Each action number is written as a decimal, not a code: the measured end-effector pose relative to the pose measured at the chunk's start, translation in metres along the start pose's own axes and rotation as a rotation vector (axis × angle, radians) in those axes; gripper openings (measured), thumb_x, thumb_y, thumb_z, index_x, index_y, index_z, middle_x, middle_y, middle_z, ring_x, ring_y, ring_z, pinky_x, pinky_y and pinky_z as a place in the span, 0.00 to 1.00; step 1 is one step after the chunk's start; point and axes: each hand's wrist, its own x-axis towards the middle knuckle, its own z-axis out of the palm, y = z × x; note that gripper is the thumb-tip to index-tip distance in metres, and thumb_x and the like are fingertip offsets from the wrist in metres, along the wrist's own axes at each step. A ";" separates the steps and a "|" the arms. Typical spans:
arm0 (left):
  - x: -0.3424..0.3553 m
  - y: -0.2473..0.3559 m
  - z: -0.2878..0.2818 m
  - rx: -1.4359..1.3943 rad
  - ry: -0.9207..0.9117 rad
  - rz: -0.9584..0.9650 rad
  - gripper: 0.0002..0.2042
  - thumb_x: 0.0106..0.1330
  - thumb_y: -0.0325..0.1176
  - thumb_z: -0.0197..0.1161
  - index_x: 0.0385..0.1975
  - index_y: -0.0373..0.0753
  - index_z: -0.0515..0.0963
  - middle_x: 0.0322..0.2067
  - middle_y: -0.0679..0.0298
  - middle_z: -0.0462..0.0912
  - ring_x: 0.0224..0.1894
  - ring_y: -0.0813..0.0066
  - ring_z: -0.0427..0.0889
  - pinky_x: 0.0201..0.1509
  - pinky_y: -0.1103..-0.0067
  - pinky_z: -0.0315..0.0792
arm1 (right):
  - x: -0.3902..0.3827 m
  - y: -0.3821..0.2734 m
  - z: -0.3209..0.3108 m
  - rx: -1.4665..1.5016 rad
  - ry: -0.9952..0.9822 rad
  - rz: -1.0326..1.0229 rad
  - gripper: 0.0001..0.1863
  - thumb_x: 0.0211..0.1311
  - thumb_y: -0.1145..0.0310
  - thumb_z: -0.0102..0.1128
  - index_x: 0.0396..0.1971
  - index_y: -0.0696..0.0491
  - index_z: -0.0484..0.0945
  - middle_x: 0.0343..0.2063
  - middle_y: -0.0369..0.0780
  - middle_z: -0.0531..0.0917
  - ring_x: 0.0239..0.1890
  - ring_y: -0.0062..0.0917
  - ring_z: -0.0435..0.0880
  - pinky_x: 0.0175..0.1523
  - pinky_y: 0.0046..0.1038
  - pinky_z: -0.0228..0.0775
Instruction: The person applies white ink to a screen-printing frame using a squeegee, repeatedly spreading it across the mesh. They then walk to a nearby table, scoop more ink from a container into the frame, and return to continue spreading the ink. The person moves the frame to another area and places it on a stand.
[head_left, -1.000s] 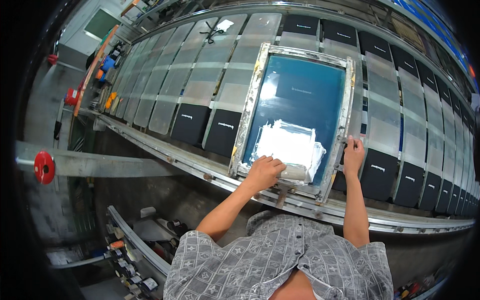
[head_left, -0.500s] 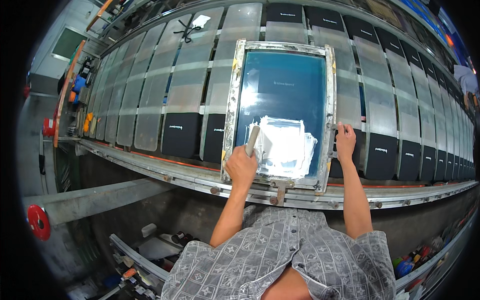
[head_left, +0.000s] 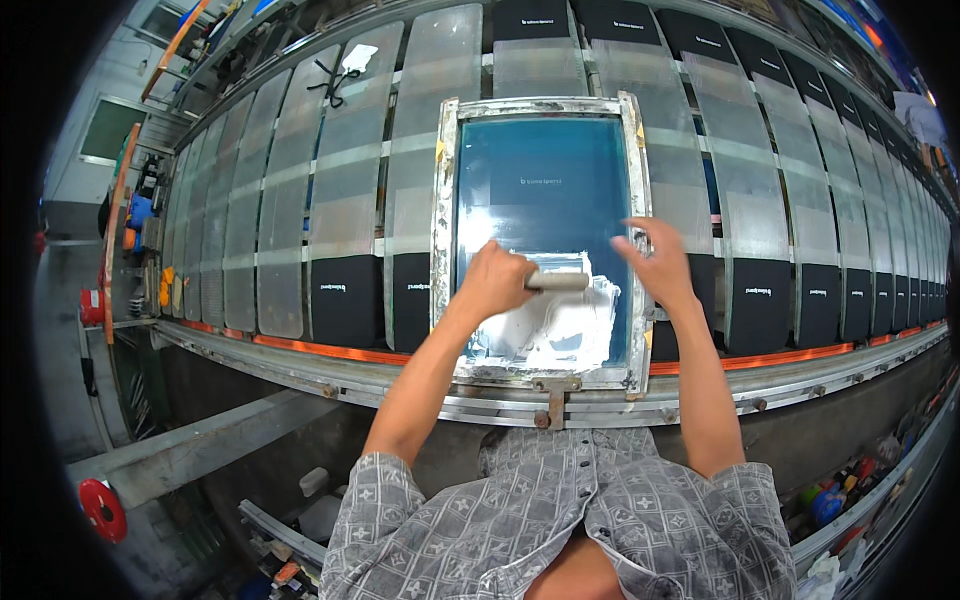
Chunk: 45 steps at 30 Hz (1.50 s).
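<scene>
A screen-printing frame (head_left: 443,250) with a blue mesh (head_left: 540,180) lies over the long row of platens. White ink (head_left: 555,340) is spread over the lower part of the mesh. My left hand (head_left: 490,275) grips a pale squeegee (head_left: 562,282), held horizontally over the ink. My right hand (head_left: 655,255), slightly blurred, is at the frame's right side with its fingers apart, reaching over the mesh's edge; I cannot tell if they touch it.
Translucent platens (head_left: 265,210), many with black printed pieces (head_left: 340,300), line the bench on both sides. A metal rail (head_left: 700,400) runs along the near edge. A red disc (head_left: 103,510) and a beam (head_left: 190,435) are at lower left. Coloured containers (head_left: 828,505) sit at lower right.
My left hand has lifted and moved up the screen, the squeegee turning from upright to horizontal. My right hand has left the outer edge, rising inward with fingers spreading. The view has shifted.
</scene>
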 end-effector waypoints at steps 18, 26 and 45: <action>0.020 0.004 -0.007 0.089 -0.011 -0.035 0.08 0.44 0.36 0.76 0.23 0.45 0.85 0.20 0.63 0.83 0.24 0.58 0.80 0.41 0.67 0.72 | 0.011 -0.041 0.048 -0.287 -0.479 -0.352 0.10 0.48 0.62 0.74 0.29 0.49 0.84 0.21 0.42 0.83 0.32 0.40 0.84 0.47 0.42 0.70; -0.040 0.037 0.022 -0.121 -0.091 -0.166 0.06 0.50 0.38 0.75 0.27 0.48 0.87 0.22 0.63 0.85 0.28 0.62 0.83 0.42 0.69 0.68 | -0.056 -0.037 0.055 -0.206 -0.642 -0.257 0.10 0.49 0.62 0.75 0.29 0.49 0.83 0.20 0.42 0.81 0.31 0.42 0.82 0.45 0.41 0.70; -0.069 0.056 0.025 -0.052 0.046 -0.085 0.08 0.44 0.31 0.73 0.27 0.45 0.85 0.26 0.65 0.85 0.30 0.68 0.83 0.43 0.69 0.66 | -0.065 -0.055 0.030 -0.029 -0.704 -0.146 0.16 0.51 0.58 0.76 0.34 0.51 0.85 0.30 0.44 0.86 0.40 0.40 0.85 0.51 0.42 0.73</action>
